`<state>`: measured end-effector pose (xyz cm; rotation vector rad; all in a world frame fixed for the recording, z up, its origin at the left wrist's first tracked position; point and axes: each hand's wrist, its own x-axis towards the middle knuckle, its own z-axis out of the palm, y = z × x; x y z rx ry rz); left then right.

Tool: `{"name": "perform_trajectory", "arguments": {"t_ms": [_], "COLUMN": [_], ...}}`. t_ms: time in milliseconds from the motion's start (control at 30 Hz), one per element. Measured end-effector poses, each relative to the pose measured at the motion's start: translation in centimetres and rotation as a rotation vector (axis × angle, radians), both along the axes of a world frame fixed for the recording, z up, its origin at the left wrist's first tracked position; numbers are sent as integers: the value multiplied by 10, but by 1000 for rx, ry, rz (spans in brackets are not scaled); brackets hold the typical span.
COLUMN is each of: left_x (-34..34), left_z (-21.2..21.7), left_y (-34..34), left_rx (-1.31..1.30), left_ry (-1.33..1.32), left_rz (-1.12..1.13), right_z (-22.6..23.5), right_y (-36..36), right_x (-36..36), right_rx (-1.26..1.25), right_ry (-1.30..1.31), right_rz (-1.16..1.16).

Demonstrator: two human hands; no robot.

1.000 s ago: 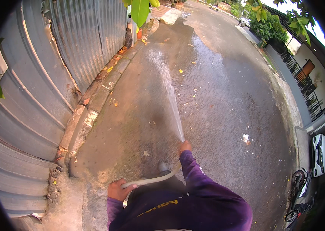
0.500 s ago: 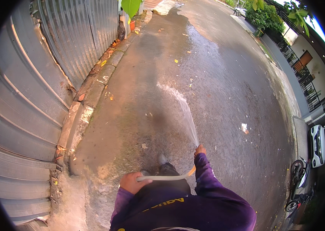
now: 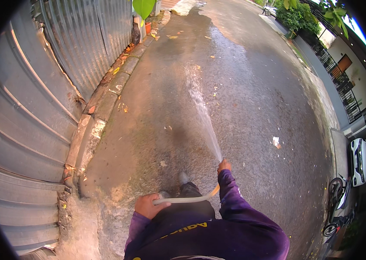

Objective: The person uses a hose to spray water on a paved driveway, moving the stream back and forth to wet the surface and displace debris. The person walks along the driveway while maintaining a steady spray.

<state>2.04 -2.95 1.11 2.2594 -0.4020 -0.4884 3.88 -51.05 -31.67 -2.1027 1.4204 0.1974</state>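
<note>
Hose: a pale, thin hose (image 3: pixel 187 199) runs across the person's front, from the left hand up to the right hand, sagging in a shallow curve between them.
Right hand: the right hand (image 3: pixel 223 165) is stretched forward and closed around the hose end; the fingers seem to pinch the mouth, though that detail is too small to be sure of.
Left hand: the left hand (image 3: pixel 147 206) sits near the waist, fingers wrapped around the hose further back.
Water: a narrow jet of water (image 3: pixel 201 108) leaves the right hand and fans out as it lands on the road ahead.
Road: the road (image 3: pixel 252 95) is dark and wet in the middle, with scattered leaves (image 3: pixel 172 37) and a small pale scrap (image 3: pixel 276 141) lying on it.
Left side: a stone kerb (image 3: pixel 105 102) runs beside a grey corrugated metal fence (image 3: pixel 40 99).
Right side: a white car (image 3: pixel 361 160) and a parked motorbike (image 3: pixel 338 203) stand at the road's edge, well apart from the jet.
Handling: the hose looks soft and bendy, light but likely slippery when wet; it probably pushes back a little under the flow.
Where to hold: I judge a firm grip right at the end best for aim, with a second hold further back to take the slack.
</note>
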Motion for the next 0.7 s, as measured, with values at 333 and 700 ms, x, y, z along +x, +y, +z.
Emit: {"name": "perform_trajectory", "arguments": {"t_ms": [333,700], "left_x": [-1,-2], "left_z": [-5,-9], "left_y": [12,13], "left_rx": [-13,41], "left_ry": [-63,-85], "left_rz": [58,93], "right_z": [-43,84], "right_y": [7,62], "right_x": [16,38], "right_rx": [-34,206], "right_ry": [-357,-161], "right_rz": [-136,-333]}}
